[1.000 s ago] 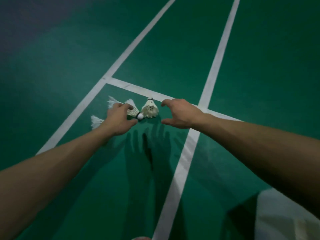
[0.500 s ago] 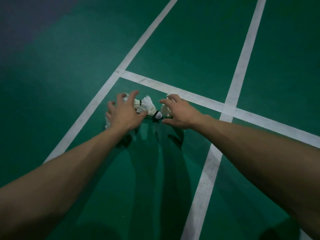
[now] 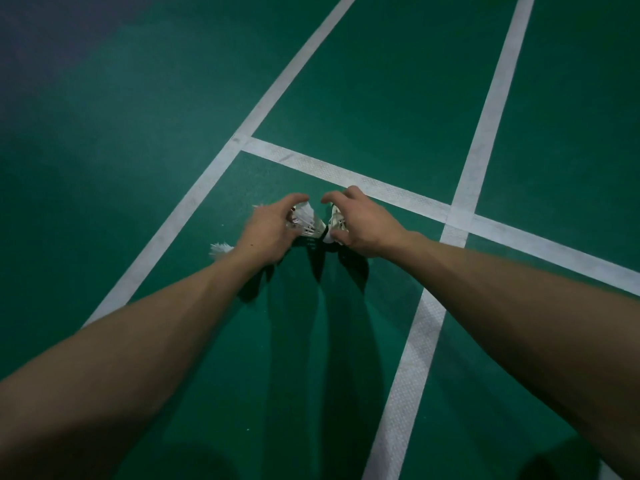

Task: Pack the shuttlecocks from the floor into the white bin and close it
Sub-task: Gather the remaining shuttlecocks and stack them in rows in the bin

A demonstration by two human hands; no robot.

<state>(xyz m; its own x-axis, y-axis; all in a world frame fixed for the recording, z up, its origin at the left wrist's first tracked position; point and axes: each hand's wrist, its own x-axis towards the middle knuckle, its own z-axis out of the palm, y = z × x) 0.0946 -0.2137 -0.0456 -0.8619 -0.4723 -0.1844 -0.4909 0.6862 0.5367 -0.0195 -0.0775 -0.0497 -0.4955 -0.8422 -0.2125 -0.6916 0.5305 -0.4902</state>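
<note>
Head view, nearest first: two bare forearms [image 3: 156, 334] stretch out over the green floor [image 3: 138, 133], casting long dark shadows beneath them.

- The left hand [image 3: 266, 230] is palm down with its fingers curled round the feather skirt of the middle shuttlecock [image 3: 306, 220].
- The right hand [image 3: 360, 226] is clawed over the right shuttlecock [image 3: 337, 220], fingers above it and thumb below. How firm either hold is cannot be told.
- A loose shuttlecock [image 3: 220, 248] lies on the floor just beside the left wrist, untouched.
- A small white tip shows past the left knuckles. Whether that is another one I cannot tell.
- Beyond the hands, white court lines [image 3: 346, 174] cross.
- The bin is nowhere in view, so these are probably early pickups.

Risks from here, as I judge them:

- The two gripped shuttlecocks sit almost nose to nose, so lifting both together could knock one free.
- Curled fingers squeezing the skirts may bend feathers.
- The left wrist could sweep the loose one aside, or it may simply be left behind.
- A shallow hold may fail on the carry to an unseen bin.
</note>
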